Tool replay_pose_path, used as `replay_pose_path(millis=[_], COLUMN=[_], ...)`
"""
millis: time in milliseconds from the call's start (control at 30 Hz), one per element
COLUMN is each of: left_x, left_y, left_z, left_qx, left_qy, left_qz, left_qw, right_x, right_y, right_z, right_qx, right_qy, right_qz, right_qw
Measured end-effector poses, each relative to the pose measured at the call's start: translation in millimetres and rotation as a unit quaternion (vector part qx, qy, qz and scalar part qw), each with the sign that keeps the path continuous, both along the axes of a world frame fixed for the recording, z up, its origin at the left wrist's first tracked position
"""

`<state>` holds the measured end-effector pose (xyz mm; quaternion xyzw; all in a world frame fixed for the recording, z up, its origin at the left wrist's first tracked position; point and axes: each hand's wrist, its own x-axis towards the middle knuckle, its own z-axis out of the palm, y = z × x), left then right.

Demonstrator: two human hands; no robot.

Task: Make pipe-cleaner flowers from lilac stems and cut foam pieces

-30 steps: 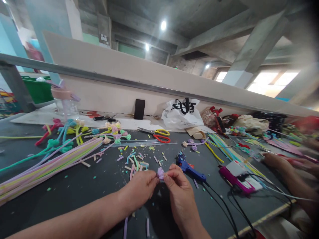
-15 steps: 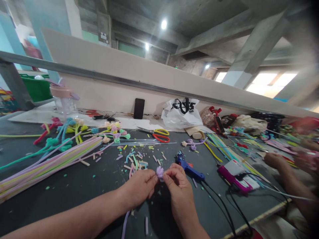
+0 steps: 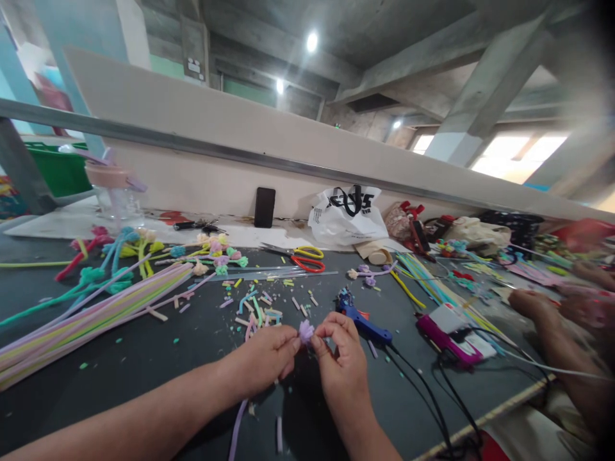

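Observation:
A small purple fuzzy flower (image 3: 306, 331) is pinched between both hands over the dark table. My left hand (image 3: 270, 353) grips its left side with thumb and forefinger. From the right, my right hand (image 3: 342, 358) pinches it between thumb and bent fingers. A purple stem (image 3: 237, 430) hangs below my left hand; whether it joins the flower is hidden. Beyond the hands lie cut pipe cleaner pieces (image 3: 259, 309). A blue glue gun (image 3: 366, 325) rests just right of my right hand, its nozzle end pointing away.
Long pastel pipe cleaners (image 3: 106, 307) lie at left. Scissors (image 3: 307, 256), a phone (image 3: 265, 207) and a white bag (image 3: 346, 218) are at the back. A magenta device (image 3: 444, 340) with cables is at right, near another person's hand (image 3: 533, 307).
The whole view has shifted slightly. Both my hands keep hold of the purple flower, with only a small change in finger position.

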<state>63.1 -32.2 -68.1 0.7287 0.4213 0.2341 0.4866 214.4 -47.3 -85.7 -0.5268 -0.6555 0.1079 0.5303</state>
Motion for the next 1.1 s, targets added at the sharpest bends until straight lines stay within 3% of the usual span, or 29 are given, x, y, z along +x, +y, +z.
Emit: replay_pose_path(millis=[767, 1100], left_x=[-1.6, -1.7], left_y=[2.9, 1.9], left_z=[-6.1, 0.2], left_qx=[-0.036, 0.058], left_qy=[-0.048, 0.014], left_qz=[0.009, 0.047], left_qw=[0.998, 0.997], right_x=[-2.6, -5.8], right_y=[-0.9, -2.6], right_z=[1.5, 4.1], right_qx=[-0.007, 0.035], right_qy=[0.019, -0.038], right_qz=[0.012, -0.004], right_qw=[1.0, 0.999])
